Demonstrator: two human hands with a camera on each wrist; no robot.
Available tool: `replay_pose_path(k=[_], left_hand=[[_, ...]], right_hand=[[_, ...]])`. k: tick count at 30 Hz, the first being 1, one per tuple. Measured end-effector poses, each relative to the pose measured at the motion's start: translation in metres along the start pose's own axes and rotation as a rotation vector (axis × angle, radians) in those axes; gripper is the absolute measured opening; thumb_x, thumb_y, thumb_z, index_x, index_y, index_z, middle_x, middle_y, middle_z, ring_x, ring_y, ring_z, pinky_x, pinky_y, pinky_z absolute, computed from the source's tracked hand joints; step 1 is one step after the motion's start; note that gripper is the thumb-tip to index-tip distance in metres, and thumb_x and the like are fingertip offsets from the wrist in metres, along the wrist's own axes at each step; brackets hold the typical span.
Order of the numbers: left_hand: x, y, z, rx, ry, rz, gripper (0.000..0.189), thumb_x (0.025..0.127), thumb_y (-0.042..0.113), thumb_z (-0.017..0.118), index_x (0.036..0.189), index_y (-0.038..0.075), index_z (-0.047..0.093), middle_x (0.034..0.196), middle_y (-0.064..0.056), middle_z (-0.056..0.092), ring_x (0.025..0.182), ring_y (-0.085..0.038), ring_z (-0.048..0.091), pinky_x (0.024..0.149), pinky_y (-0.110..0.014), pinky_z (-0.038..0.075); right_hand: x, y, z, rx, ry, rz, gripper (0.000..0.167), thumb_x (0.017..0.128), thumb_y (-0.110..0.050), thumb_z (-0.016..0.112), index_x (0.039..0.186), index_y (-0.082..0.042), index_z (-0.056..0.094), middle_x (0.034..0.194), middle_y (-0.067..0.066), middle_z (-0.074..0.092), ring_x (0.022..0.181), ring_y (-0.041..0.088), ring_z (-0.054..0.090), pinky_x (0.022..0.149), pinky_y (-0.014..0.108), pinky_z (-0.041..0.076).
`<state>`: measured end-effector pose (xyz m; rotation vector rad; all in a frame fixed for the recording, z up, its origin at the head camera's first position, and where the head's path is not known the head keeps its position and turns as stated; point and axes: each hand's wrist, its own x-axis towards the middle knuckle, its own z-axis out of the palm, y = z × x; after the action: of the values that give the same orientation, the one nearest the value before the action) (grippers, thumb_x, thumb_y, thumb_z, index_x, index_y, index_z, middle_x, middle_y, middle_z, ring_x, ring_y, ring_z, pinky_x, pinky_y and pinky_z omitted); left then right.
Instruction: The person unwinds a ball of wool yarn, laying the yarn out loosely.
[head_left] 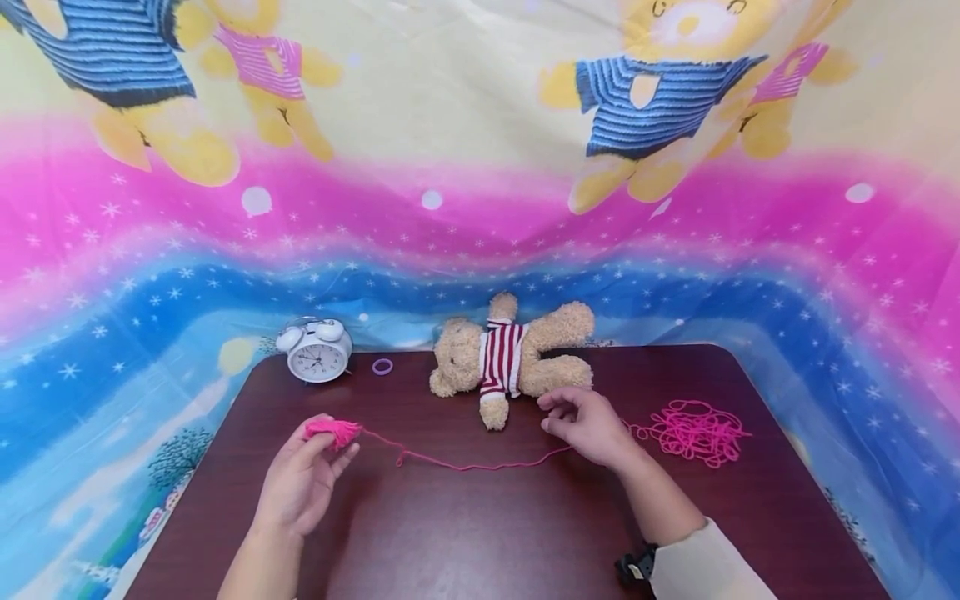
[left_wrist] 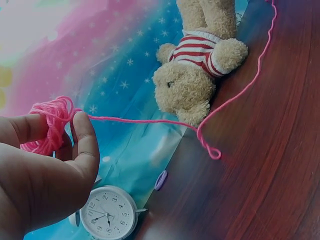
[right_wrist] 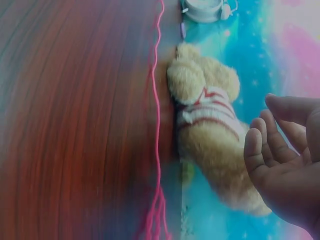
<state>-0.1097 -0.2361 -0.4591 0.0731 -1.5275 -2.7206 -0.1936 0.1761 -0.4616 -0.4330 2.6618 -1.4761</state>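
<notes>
Pink yarn [head_left: 465, 463] is trailing across the dark table [head_left: 480, 533] from a loose tangle [head_left: 697, 432] at right, its run under the right hand [head_left: 588, 427] hidden. That hand is hovering with fingers loosely curled, gripping nothing visible. The left hand [head_left: 300, 479] is pinching a small wound bundle [head_left: 333, 430] near the teddy bear [head_left: 510, 357].

Left hand [head_left: 300, 479] raised, thumb and fingers pinching a small wound bundle of pink yarn [head_left: 333, 431]. Right hand [head_left: 588, 427] hovering palm down, fingers loosely curled.
</notes>
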Motion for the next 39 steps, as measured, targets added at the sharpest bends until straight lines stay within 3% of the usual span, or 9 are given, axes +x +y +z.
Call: replay_pose_path(k=[6,13,20,27,39], left_hand=[[0.002,-0.002,0.006,0.045,-0.007,-0.012,0.012,0.109,0.008,0.050,0.112,0.014,0.059,0.107,-0.001,0.071,0.107,-0.016,0.069,0.089,-0.029,0.056],[0.006,-0.009,0.016,0.025,-0.040,-0.006,0.011,0.109,0.006,0.048,0.114,0.012,0.056,0.109,-0.003,0.070,0.107,-0.017,0.069,0.092,-0.028,0.056],[0.007,-0.012,0.025,-0.006,-0.066,0.016,0.017,0.108,0.000,0.044,0.111,0.011,0.057,0.105,-0.005,0.070,0.108,-0.020,0.071,0.093,-0.028,0.057],[0.007,-0.014,0.035,-0.004,-0.098,0.001,0.015,0.108,-0.001,0.043,0.112,0.009,0.054,0.106,-0.006,0.071,0.108,-0.021,0.072,0.093,-0.028,0.057],[0.006,-0.017,0.054,0.025,-0.103,-0.045,0.012,0.106,0.001,0.047,0.114,0.009,0.051,0.107,-0.006,0.070,0.104,-0.019,0.072,0.092,-0.027,0.057]], right_hand=[[0.006,-0.013,0.020,0.045,-0.037,-0.029,0.022,0.088,-0.007,0.079,0.110,-0.010,0.075,0.100,0.003,0.073,0.086,0.015,0.065,0.074,0.029,0.055],[0.009,-0.028,0.043,0.096,-0.072,-0.055,0.023,0.089,-0.008,0.078,0.112,-0.005,0.074,0.094,0.002,0.071,0.084,0.015,0.066,0.073,0.028,0.055],[0.012,-0.039,0.062,0.115,-0.096,-0.104,0.021,0.089,-0.012,0.079,0.109,-0.008,0.075,0.087,-0.001,0.072,0.078,0.013,0.067,0.071,0.027,0.056],[0.016,-0.050,0.082,0.150,-0.144,-0.135,0.026,0.091,-0.015,0.078,0.115,-0.006,0.073,0.106,0.008,0.074,0.089,0.014,0.069,0.080,0.029,0.057],[0.021,-0.070,0.121,0.256,-0.189,-0.159,0.034,0.092,-0.012,0.078,0.124,-0.008,0.068,0.112,0.014,0.072,0.093,0.014,0.068,0.082,0.028,0.058]])
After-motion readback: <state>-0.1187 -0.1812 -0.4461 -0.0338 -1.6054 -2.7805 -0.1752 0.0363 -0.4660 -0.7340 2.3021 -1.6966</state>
